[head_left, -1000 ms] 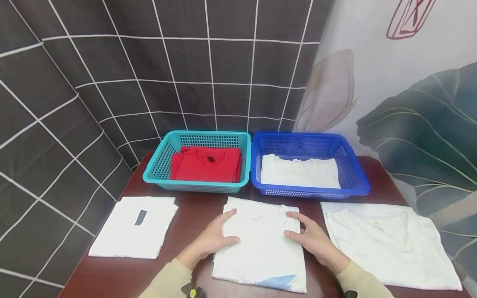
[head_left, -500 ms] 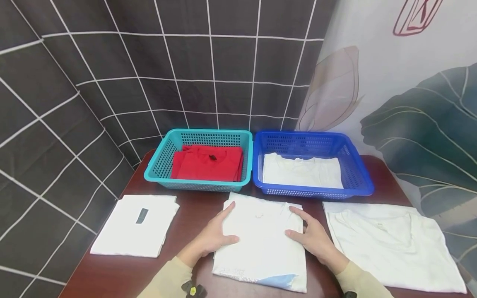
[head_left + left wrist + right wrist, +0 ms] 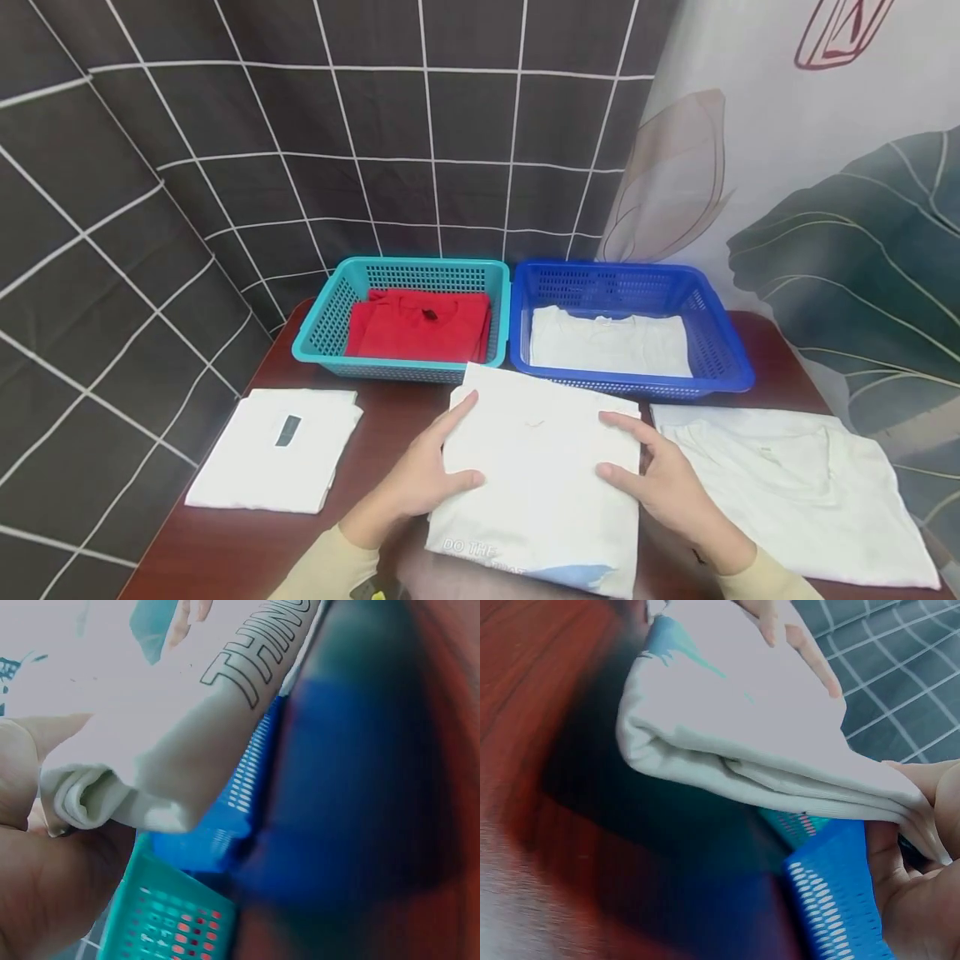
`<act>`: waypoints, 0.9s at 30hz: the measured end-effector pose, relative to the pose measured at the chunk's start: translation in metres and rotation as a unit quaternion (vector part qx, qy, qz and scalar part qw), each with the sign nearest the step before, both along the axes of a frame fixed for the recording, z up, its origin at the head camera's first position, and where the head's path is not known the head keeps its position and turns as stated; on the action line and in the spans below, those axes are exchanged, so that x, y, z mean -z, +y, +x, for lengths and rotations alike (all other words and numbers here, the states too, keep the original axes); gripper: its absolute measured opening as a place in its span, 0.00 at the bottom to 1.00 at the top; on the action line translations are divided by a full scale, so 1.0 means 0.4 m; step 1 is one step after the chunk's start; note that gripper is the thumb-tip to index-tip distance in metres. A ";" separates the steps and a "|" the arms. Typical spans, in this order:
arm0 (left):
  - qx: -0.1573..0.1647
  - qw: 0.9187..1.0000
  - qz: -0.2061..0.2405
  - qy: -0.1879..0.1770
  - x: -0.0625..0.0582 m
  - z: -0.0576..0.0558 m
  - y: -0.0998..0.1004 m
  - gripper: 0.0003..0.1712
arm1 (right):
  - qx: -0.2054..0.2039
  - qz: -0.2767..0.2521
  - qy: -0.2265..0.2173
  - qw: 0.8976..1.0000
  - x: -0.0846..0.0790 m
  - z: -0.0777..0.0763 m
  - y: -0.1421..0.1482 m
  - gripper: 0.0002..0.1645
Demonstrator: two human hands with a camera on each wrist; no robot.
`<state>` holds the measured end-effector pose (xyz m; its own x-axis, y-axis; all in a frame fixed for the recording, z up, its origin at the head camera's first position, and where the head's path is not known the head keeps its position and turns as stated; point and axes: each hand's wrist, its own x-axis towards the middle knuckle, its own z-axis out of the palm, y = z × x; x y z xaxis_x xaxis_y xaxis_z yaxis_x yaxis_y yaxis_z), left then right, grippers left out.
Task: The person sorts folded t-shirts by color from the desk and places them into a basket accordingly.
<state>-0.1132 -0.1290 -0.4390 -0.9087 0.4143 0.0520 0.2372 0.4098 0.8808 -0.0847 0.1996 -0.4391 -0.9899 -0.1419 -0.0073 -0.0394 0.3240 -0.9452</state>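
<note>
A folded white T-shirt (image 3: pixel 540 475) with printed lettering and a blue patch is held up off the table between both hands. My left hand (image 3: pixel 427 471) grips its left side, thumb on top and the other fingers partly beneath. On the opposite side my right hand (image 3: pixel 663 479) pinches the edge the same way. The left wrist view shows the shirt's rolled fold (image 3: pixel 90 795) by the left palm. In the right wrist view the stacked layers (image 3: pixel 765 780) run into the right hand's grip.
Behind stand a teal basket (image 3: pixel 397 371) with folded red shirts (image 3: pixel 420 329) and a blue basket (image 3: pixel 712 367) with a folded white shirt (image 3: pixel 611 343). A folded white shirt (image 3: pixel 273 454) lies left; more white shirts (image 3: pixel 795 492) lie right on the table (image 3: pixel 397 408).
The hands have lifted the folded T-shirt from the table. Its far edge now overlaps the front of the baskets in the head view, and the right hand has shifted slightly right.
</note>
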 end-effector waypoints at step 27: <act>0.033 0.995 0.032 0.085 -0.175 -0.298 0.187 0.55 | 0.087 0.177 0.114 0.974 -0.225 -0.217 0.183 0.45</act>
